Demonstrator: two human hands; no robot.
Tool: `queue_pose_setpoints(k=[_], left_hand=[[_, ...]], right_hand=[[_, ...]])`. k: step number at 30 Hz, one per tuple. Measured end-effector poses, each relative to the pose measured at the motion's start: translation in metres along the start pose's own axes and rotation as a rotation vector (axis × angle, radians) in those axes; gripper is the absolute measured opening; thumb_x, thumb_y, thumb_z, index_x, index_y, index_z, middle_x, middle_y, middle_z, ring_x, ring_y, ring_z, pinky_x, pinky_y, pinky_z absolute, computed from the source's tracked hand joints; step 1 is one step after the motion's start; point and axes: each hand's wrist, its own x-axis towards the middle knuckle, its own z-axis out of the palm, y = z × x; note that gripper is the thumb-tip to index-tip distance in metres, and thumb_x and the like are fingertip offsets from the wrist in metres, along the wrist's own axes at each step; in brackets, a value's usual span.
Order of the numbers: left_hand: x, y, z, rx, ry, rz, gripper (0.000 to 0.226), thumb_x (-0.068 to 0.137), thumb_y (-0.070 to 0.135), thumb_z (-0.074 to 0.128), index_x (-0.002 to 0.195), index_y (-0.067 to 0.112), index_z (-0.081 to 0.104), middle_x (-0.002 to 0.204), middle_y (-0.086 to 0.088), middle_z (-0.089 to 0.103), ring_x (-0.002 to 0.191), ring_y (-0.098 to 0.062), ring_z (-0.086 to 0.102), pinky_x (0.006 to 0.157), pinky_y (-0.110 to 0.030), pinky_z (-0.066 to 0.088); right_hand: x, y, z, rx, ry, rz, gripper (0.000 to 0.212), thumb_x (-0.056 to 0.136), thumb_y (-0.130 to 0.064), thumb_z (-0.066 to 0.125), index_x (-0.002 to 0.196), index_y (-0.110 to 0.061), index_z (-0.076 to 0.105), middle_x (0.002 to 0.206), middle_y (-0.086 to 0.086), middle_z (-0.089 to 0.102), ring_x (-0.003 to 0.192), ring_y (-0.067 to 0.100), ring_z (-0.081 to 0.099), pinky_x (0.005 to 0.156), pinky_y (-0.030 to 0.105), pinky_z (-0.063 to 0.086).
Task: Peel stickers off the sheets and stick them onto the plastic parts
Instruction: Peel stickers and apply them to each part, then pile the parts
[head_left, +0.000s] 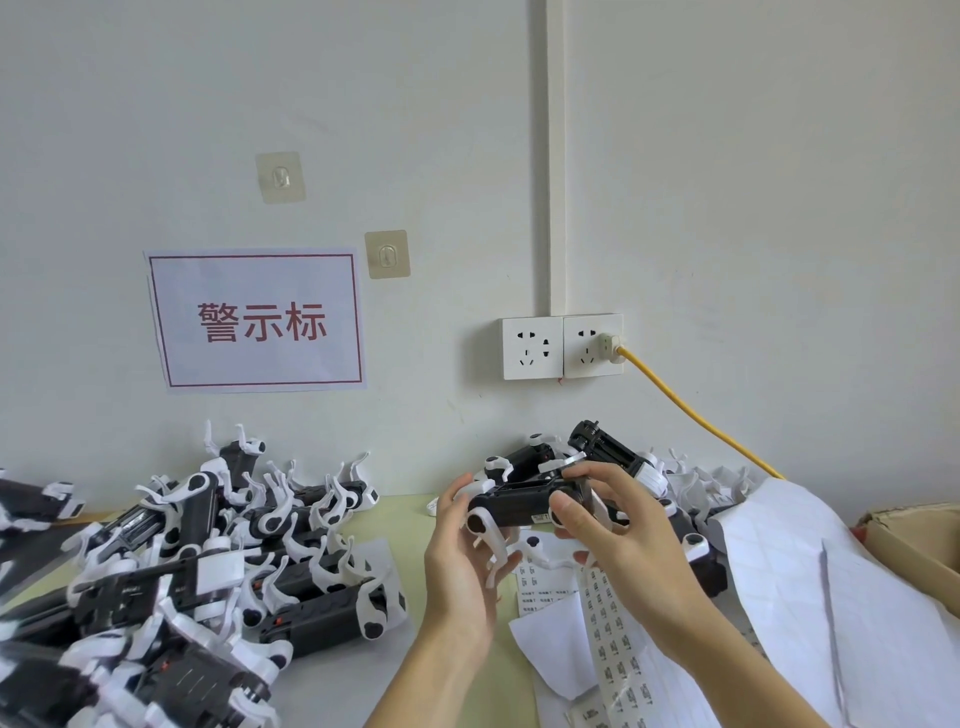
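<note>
So we've got the black plastic part with the white curved clip arms (519, 506) up off the pale green desk (405, 514), held between both hands roughly over the middle of the work area. Our left hand (462, 561) cups it from the left end and underneath, fingers loosely curled around one of the white arms. Our right hand (618, 525) pinches the right end, thumb on the front face right next to a small pale label, fingers over the top.

Handling-wise, it looks like a light, rigid moulded piece, nothing floppy about the black body. The thin white arms are our guess for the weak spot, they probably flex or snap if squeezed. So we'd grab the black body by its two ends, pretty much like now, and keep the flat front face free for pressing a sticker down.

The long white strip of small printed stickers (613, 649) lies on the desk just below our hands, on top of big white backing sheets (810, 582). Those stickers look tiny and thin, so fingernail-edge peeling, we reckon.

A heap of black-and-white plastic parts (197, 561) sits to the left, and a smaller pile of similar parts (670, 483) is behind our right hand.
</note>
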Motion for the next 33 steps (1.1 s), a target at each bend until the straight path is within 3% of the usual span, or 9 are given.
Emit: queue_pose_setpoints(k=[3, 5, 10, 15, 19, 22, 27, 29, 33], left_hand=[[-0.003, 0.001, 0.002, 0.003, 0.015, -0.004, 0.022, 0.076, 0.036, 0.066, 0.096, 0.029, 0.072, 0.091, -0.005, 0.072, 0.082, -0.026, 0.067, 0.068, -0.035, 0.046], [-0.004, 0.001, 0.002, 0.033, 0.035, 0.013, 0.015, 0.091, 0.029, 0.059, 0.100, 0.025, 0.071, 0.095, -0.008, 0.073, 0.082, -0.027, 0.070, 0.067, -0.033, 0.048], [-0.008, 0.003, 0.004, 0.100, 0.033, 0.017, 0.020, 0.104, 0.025, 0.048, 0.100, 0.015, 0.066, 0.091, -0.012, 0.073, 0.080, -0.031, 0.071, 0.054, -0.027, 0.054], [-0.005, 0.001, 0.003, 0.215, 0.028, 0.038, 0.021, 0.105, 0.017, 0.046, 0.104, 0.005, 0.063, 0.088, -0.018, 0.072, 0.064, -0.030, 0.070, 0.055, -0.030, 0.054], [-0.005, 0.003, -0.001, 0.264, 0.010, 0.040, 0.024, 0.104, 0.007, 0.041, 0.105, 0.000, 0.063, 0.079, -0.021, 0.068, 0.057, -0.030, 0.064, 0.053, -0.032, 0.052], [-0.008, 0.003, -0.001, 0.247, -0.032, -0.013, 0.027, 0.104, 0.012, 0.042, 0.105, -0.002, 0.065, 0.079, -0.027, 0.068, 0.057, -0.035, 0.063, 0.053, -0.035, 0.054], [-0.008, 0.000, -0.002, 0.309, -0.056, -0.067, 0.033, 0.102, 0.026, 0.045, 0.101, 0.004, 0.070, 0.086, -0.025, 0.071, 0.073, -0.040, 0.067, 0.070, -0.043, 0.050], [-0.005, 0.000, -0.003, 0.398, -0.055, -0.035, 0.036, 0.105, 0.028, 0.040, 0.104, 0.006, 0.068, 0.085, -0.021, 0.073, 0.068, -0.037, 0.065, 0.065, -0.041, 0.045], [0.003, -0.004, -0.002, 0.482, -0.034, -0.050, 0.034, 0.107, 0.023, 0.037, 0.103, 0.003, 0.064, 0.076, -0.021, 0.069, 0.049, -0.027, 0.058, 0.053, -0.031, 0.038]], right_hand=[[0.000, -0.003, -0.001, 0.000, 0.009, -0.016, 0.016, 0.081, -0.043, 0.073, 0.097, -0.046, 0.067, 0.102, -0.012, 0.069, 0.095, 0.018, 0.072, 0.079, 0.026, 0.057], [0.000, -0.006, -0.002, 0.015, 0.025, -0.008, 0.016, 0.079, -0.050, 0.068, 0.094, -0.045, 0.067, 0.099, -0.005, 0.071, 0.083, 0.017, 0.074, 0.068, 0.024, 0.057], [-0.001, -0.007, -0.008, 0.000, -0.005, 0.124, 0.034, 0.083, -0.067, 0.060, 0.098, -0.035, 0.061, 0.103, -0.005, 0.069, 0.090, 0.011, 0.070, 0.072, 0.030, 0.049], [-0.002, -0.017, -0.021, -0.057, -0.149, 0.140, 0.028, 0.081, -0.055, 0.051, 0.093, -0.038, 0.070, 0.097, -0.009, 0.071, 0.095, 0.013, 0.068, 0.076, 0.030, 0.049], [0.000, -0.026, -0.031, -0.053, -0.292, 0.193, 0.028, 0.084, -0.051, 0.058, 0.099, -0.032, 0.072, 0.077, -0.008, 0.071, 0.080, 0.028, 0.073, 0.071, 0.037, 0.054], [0.001, -0.029, -0.040, -0.065, -0.333, 0.226, 0.022, 0.090, -0.043, 0.062, 0.101, -0.028, 0.073, 0.084, 0.002, 0.073, 0.066, 0.024, 0.070, 0.069, 0.038, 0.057], [0.005, -0.026, -0.067, -0.173, -0.101, 0.321, 0.036, 0.096, -0.043, 0.047, 0.080, -0.015, 0.065, 0.082, 0.007, 0.070, 0.059, 0.016, 0.067, 0.056, 0.032, 0.056], [0.008, -0.025, -0.091, -0.036, 0.052, 0.419, 0.034, 0.094, -0.040, 0.046, 0.081, -0.013, 0.062, 0.079, 0.010, 0.063, 0.047, 0.018, 0.060, 0.043, 0.026, 0.043], [0.011, -0.021, -0.141, 0.470, 0.507, 0.365, 0.030, 0.093, -0.036, 0.046, 0.094, -0.009, 0.058, 0.076, 0.015, 0.061, 0.040, 0.025, 0.054, 0.047, 0.025, 0.035]])
